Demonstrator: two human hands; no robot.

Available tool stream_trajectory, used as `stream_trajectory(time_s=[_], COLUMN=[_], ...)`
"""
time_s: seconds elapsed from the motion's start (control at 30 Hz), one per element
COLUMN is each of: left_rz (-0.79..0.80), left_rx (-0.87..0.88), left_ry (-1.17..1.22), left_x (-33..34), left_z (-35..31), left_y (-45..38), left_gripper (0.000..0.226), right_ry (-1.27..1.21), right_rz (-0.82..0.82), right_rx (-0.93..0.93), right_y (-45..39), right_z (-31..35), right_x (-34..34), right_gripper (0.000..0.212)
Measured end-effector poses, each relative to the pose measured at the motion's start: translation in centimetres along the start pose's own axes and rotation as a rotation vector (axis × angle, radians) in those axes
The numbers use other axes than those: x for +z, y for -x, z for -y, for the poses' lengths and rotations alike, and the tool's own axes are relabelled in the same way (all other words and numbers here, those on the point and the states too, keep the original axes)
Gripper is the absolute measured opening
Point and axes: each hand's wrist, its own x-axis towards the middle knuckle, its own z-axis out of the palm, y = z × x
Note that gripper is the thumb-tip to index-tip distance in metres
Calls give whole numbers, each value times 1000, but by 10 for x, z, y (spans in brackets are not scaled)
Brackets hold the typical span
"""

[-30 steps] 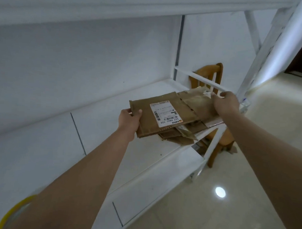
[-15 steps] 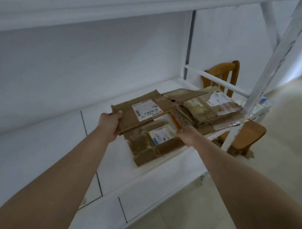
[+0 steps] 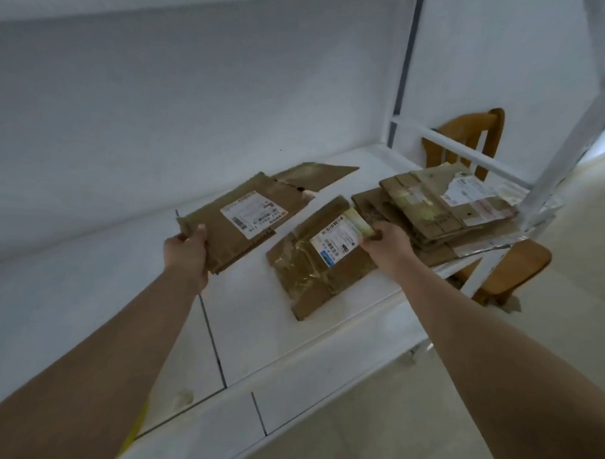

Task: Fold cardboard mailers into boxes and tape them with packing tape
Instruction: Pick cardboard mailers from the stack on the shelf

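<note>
My left hand (image 3: 187, 256) grips the near corner of a flattened brown cardboard mailer (image 3: 240, 217) with a white shipping label, holding it raised above the white shelf (image 3: 342, 337). My right hand (image 3: 386, 246) pinches the far edge of a second flat mailer (image 3: 313, 264), taped over and labelled, which lies on the shelf. Further right a stack of flattened mailers (image 3: 439, 210) rests at the shelf's end.
A white wall (image 3: 195, 105) backs the shelf and another white shelf runs overhead. White frame bars (image 3: 550, 169) stand at the right end. A wooden chair (image 3: 519, 264) sits behind them on the pale floor. A yellow rim (image 3: 134, 426) shows at lower left.
Both mailers have come away to the left of the stack. My left hand carried the first mailer left and up; my right hand drew the second mailer clear of the stack.
</note>
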Motion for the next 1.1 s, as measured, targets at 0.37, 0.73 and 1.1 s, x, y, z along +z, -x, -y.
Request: stream_trajectory(time_s=[0.37,0.73,1.1], left_rz=[182,319,260], left_rx=[53,164,290], left_ry=[117,-32,-126], left_x=[124,156,28], left_z=[-19,-14,-16], left_y=[31,66,61], left_gripper=[18,45,44], right_ry=[-165,155,80], right_rz=[-330,-367,95], right_rx=[-4,15,-79], right_y=[-64,-95,-36], right_z=[-16,-23,52], right_x=[-197,-203,-97], right_gripper=[30,51,62])
